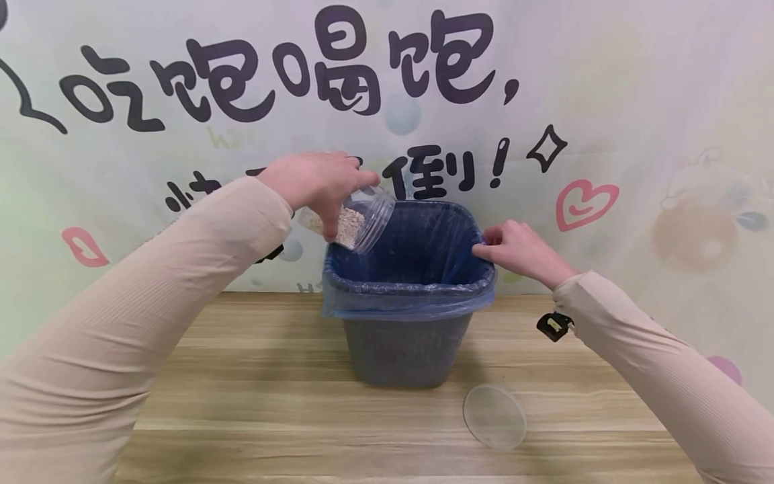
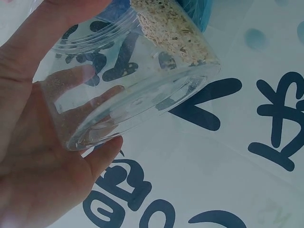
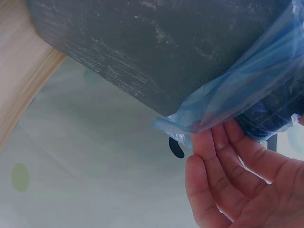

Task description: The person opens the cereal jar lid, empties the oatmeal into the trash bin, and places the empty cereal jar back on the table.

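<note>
Left hand (image 1: 320,181) is clamped round a clear screw-top jar (image 1: 382,214), thumb on one side, fingers on the other. Jar is tilted, mouth over the left rim of the trash bin (image 1: 408,353). Right hand (image 1: 520,250) holds the bin's right rim, the blue plastic liner (image 1: 411,302) between thumb and fingers. Hands are well apart, one on each side of the bin.

Progress: lid off, liner fitted and folded over the rim, jar tipped in place. Pouring looks unfinished: a fair load of pale oat-like flakes (image 1: 351,227) lies along the jar's low side. None seen falling; bin bottom is hidden, so can't tell if any is already in. Left to do, as judged: the flakes in the jar, and the lid.

Further out: round translucent lid (image 1: 494,417) lies flat on the wood-grain table (image 1: 266,396), near the bin's front right. Lettered backdrop (image 1: 653,101) behind.
</note>
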Demonstrator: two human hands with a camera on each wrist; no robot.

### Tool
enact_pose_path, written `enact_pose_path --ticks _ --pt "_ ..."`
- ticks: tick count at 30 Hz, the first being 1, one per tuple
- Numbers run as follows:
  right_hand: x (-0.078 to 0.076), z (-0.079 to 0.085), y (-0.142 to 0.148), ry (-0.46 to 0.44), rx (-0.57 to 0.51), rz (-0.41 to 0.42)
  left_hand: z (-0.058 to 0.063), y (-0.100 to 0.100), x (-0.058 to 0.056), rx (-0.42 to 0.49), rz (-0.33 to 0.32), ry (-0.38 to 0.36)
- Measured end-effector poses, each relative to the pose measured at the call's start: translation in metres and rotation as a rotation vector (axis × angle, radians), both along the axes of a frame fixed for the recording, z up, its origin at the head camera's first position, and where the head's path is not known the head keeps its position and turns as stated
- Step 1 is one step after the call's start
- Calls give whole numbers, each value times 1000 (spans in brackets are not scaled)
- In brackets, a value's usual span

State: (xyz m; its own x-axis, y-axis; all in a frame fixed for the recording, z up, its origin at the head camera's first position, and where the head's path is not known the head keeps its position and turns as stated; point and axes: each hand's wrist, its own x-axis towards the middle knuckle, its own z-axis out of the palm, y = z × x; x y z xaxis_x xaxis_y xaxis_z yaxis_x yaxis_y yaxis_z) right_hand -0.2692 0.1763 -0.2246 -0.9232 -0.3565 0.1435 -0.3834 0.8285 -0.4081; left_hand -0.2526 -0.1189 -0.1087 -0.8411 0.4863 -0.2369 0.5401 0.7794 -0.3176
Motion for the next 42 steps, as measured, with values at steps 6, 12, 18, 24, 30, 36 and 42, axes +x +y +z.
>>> enact_pose_path --ticks 6,12,18,24,30,36,42 --pt "0 0 0 -4 4 -2 1 3 1 -7 18 -4" --pt "1 0 0 -8 4 -2 1 4 2 -12 18 1" --pt "1 -1 -1 -11 2 -1 0 5 3 -26 24 8" --pt "2 0 -1 -17 -7 -4 0 6 2 -38 17 9" --pt "3 0 -1 -13 -5 -6 1 7 4 -49 18 11" --pt "4 0 -1 -17 -5 -8 1 8 5 -60 17 11" --pt "4 -1 -1 -7 -5 -3 0 8 6 -65 20 17"
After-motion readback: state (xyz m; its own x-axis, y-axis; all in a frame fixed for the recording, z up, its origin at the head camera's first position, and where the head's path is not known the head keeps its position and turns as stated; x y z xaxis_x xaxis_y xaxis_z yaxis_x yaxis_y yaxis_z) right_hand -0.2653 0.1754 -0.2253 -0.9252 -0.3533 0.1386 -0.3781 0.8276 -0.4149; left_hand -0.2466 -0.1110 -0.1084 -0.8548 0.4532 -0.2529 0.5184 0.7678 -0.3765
